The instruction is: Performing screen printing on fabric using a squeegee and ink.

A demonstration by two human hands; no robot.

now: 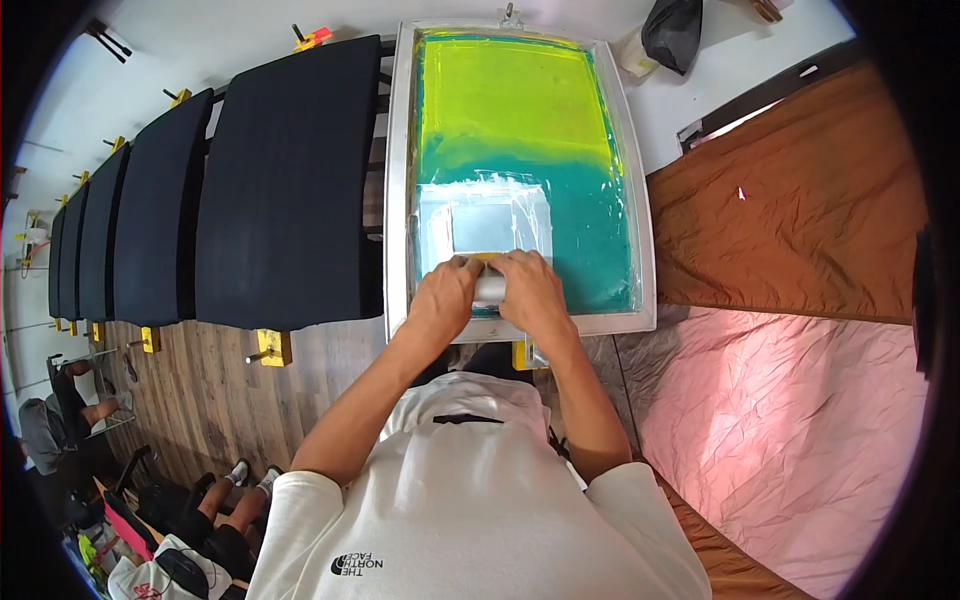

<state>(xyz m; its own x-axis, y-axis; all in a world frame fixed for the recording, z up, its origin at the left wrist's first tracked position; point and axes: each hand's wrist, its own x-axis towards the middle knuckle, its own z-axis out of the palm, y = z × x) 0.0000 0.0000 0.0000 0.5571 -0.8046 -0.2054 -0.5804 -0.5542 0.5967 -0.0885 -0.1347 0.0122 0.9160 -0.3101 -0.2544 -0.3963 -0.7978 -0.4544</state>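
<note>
A screen printing frame (pixel 642 250) with a pale rim lies before me. Its mesh is lime-yellow at the far end and teal nearer me. White ink (pixel 490 187) is smeared around a light grey rectangle (pixel 480 228) in the near left part. My left hand (pixel 443 297) and my right hand (pixel 533 290) grip the two sides of a squeegee (pixel 489 290) with a pale grey body and a yellowish edge. It stands on the mesh by the near rim, just below the grey rectangle. Fingers of both hands are closed around it, covering its ends.
Several black padded boards (pixel 290 180) stand in a row on the left, with yellow clamps (pixel 272 348) at their ends. Brown cloth (pixel 780 200) and pinkish crumpled sheeting (pixel 780 420) lie to the right. A black bag (pixel 672 35) is at the far right. Other people's legs (pixel 235 500) show lower left.
</note>
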